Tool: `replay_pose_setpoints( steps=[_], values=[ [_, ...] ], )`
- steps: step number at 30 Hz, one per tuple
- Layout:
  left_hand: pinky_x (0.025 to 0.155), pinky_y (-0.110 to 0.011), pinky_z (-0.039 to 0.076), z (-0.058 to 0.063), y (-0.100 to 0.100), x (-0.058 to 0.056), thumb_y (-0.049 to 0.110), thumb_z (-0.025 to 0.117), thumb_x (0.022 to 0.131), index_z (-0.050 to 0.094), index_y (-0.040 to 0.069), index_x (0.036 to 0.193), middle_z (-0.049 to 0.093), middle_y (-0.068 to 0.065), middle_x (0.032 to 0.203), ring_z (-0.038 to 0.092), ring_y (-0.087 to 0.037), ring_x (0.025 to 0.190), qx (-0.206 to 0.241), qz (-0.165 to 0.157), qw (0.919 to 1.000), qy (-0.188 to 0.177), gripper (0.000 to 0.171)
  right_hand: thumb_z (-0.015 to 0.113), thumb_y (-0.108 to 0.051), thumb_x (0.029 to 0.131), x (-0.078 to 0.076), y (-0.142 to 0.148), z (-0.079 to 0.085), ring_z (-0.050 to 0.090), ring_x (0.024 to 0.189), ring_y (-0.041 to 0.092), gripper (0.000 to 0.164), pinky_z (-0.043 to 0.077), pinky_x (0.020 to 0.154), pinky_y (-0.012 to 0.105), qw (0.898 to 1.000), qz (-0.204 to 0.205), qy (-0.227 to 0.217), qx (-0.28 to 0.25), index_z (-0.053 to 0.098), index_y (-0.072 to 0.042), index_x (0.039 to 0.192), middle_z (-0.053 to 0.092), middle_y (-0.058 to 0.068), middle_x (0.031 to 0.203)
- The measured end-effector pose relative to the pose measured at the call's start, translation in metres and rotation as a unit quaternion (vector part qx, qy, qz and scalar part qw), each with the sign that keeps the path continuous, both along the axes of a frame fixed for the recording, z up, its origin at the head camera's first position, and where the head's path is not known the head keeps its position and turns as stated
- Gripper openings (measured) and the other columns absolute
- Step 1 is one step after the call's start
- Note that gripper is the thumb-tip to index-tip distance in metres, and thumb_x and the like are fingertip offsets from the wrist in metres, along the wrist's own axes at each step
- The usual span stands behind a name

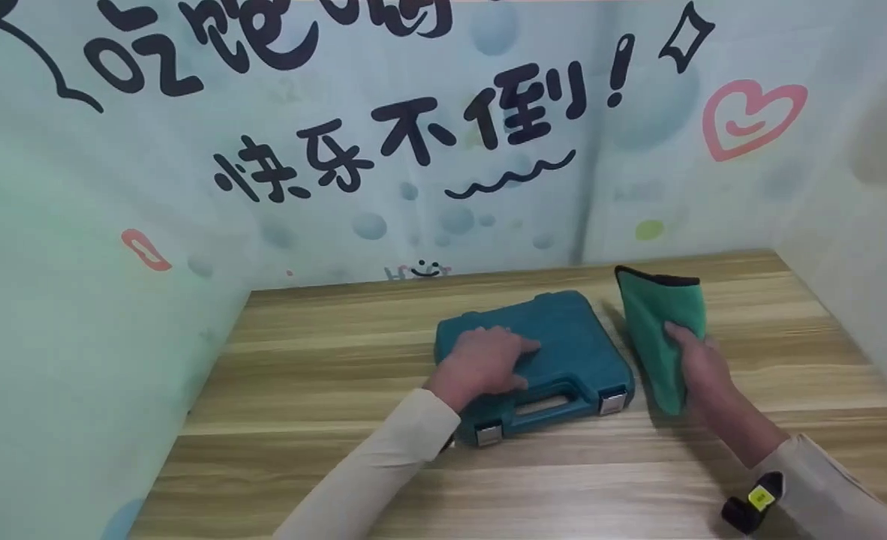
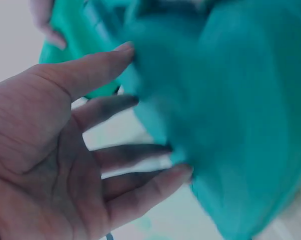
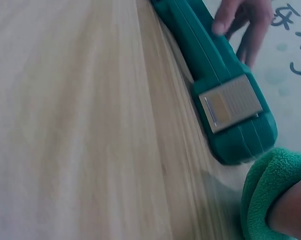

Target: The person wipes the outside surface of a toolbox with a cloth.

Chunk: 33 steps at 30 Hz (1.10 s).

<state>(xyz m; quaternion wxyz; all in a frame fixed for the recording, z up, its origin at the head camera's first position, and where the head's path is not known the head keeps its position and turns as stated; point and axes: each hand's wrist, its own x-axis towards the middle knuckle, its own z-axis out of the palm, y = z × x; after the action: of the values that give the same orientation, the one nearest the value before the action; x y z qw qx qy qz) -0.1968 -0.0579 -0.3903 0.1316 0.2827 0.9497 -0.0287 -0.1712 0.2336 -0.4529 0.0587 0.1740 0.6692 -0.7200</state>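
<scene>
A teal plastic tool case (image 1: 563, 337) lies flat on the wooden table, its handle and two metal latches facing me. On the left part of its lid rests my left hand (image 1: 485, 361), fingers spread and fairly straight. The left wrist view shows the fingertips of that hand (image 2: 55, 145) touching the case's surface. To the right of the case, my right hand (image 1: 706, 367) grips a folded green cloth (image 1: 653, 322) with dark edging, the thumb on its near face. In the right wrist view the cloth (image 3: 273, 175) looks fluffy and sits beside the case's latched corner.
The wood-grain table (image 1: 301, 465) runs back to a pale printed curtain (image 1: 338, 232) with dark lettering, which also encloses both sides. A black strap with a yellow label (image 1: 760, 496) hangs at the right sleeve.
</scene>
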Motion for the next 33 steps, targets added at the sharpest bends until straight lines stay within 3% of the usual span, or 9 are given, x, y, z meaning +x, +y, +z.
replay_pose_setpoints(
  steps=[4, 8, 13, 18, 22, 28, 30, 33],
  values=[
    [0.115, -0.051, 0.026, 0.004, -0.024, -0.014, 0.036, 0.076, 0.093, 0.045, 0.035, 0.155, 0.032, -0.004, 0.163, 0.023, -0.033, 0.149, 0.061, 0.020, 0.9947, -0.081, 0.069, 0.053, -0.053, 0.102, -0.003, 0.007, -0.001, 0.036, 0.122, 0.026, 0.081, 0.034, 0.098, 0.040, 1.000, -0.009, -0.011, 0.006, 0.015, -0.003, 0.154, 0.034, 0.010, 0.137],
    [0.115, -0.060, 0.016, -0.004, -0.039, -0.024, 0.047, 0.077, 0.089, 0.039, 0.043, 0.156, 0.012, -0.004, 0.169, 0.005, -0.045, 0.150, 0.086, 0.048, 0.9892, -0.109, 0.077, 0.053, -0.051, 0.102, -0.003, 0.006, -0.003, 0.038, 0.120, 0.026, 0.080, 0.036, 0.096, 0.040, 1.000, -0.013, -0.014, 0.020, 0.018, 0.000, 0.152, 0.036, 0.012, 0.135],
    [0.114, -0.060, 0.023, -0.012, -0.042, -0.020, 0.059, 0.072, 0.088, 0.034, 0.044, 0.158, 0.012, -0.008, 0.169, 0.011, -0.048, 0.149, 0.070, 0.051, 0.9923, -0.088, 0.081, 0.053, -0.053, 0.102, -0.003, 0.006, -0.004, 0.035, 0.125, 0.028, 0.083, 0.034, 0.102, 0.043, 1.000, -0.012, -0.012, 0.016, 0.015, -0.001, 0.155, 0.033, 0.013, 0.140],
    [0.110, -0.064, 0.027, -0.014, -0.040, -0.003, 0.065, 0.065, 0.089, 0.032, 0.042, 0.159, 0.015, -0.015, 0.167, 0.018, -0.054, 0.145, 0.052, 0.090, 0.9925, -0.065, 0.080, 0.052, -0.053, 0.102, -0.006, 0.006, -0.002, 0.032, 0.130, 0.028, 0.086, 0.029, 0.108, 0.046, 1.000, -0.011, -0.014, -0.003, 0.010, -0.005, 0.159, 0.030, 0.012, 0.145],
    [0.105, -0.067, 0.033, -0.016, -0.038, 0.010, 0.072, 0.060, 0.089, 0.032, 0.041, 0.159, 0.020, -0.020, 0.165, 0.025, -0.057, 0.141, 0.033, 0.114, 0.9926, -0.023, 0.082, 0.051, -0.053, 0.103, -0.010, 0.007, 0.000, 0.033, 0.126, 0.026, 0.082, 0.031, 0.104, 0.043, 1.000, -0.010, -0.009, -0.008, 0.011, -0.007, 0.158, 0.032, 0.009, 0.140],
    [0.097, -0.063, 0.043, -0.025, -0.033, 0.026, 0.081, 0.047, 0.088, 0.032, 0.039, 0.160, 0.031, -0.025, 0.157, 0.039, -0.054, 0.133, 0.002, 0.131, 0.9903, 0.046, 0.085, 0.054, -0.049, 0.102, -0.013, 0.011, 0.001, 0.042, 0.108, 0.018, 0.051, 0.039, 0.091, 0.034, 0.999, -0.017, 0.012, -0.037, 0.033, -0.015, 0.134, 0.038, 0.003, 0.123],
    [0.097, -0.061, 0.044, -0.024, -0.034, 0.029, 0.082, 0.045, 0.088, 0.031, 0.038, 0.161, 0.030, -0.026, 0.156, 0.038, -0.054, 0.133, -0.002, 0.131, 0.9901, 0.048, 0.086, 0.055, -0.049, 0.102, -0.014, 0.011, 0.001, 0.043, 0.106, 0.017, 0.047, 0.040, 0.090, 0.034, 0.999, -0.020, 0.016, -0.045, 0.034, -0.018, 0.129, 0.039, 0.002, 0.120],
    [0.098, -0.059, 0.046, -0.019, -0.040, 0.028, 0.081, 0.051, 0.087, 0.030, 0.037, 0.161, 0.027, -0.026, 0.158, 0.034, -0.054, 0.136, 0.006, 0.127, 0.9917, 0.021, 0.089, 0.057, -0.050, 0.101, -0.015, 0.012, 0.002, 0.043, 0.107, 0.016, 0.052, 0.039, 0.092, 0.035, 0.998, -0.020, 0.016, -0.051, 0.033, -0.018, 0.133, 0.039, 0.002, 0.122]
  ],
)
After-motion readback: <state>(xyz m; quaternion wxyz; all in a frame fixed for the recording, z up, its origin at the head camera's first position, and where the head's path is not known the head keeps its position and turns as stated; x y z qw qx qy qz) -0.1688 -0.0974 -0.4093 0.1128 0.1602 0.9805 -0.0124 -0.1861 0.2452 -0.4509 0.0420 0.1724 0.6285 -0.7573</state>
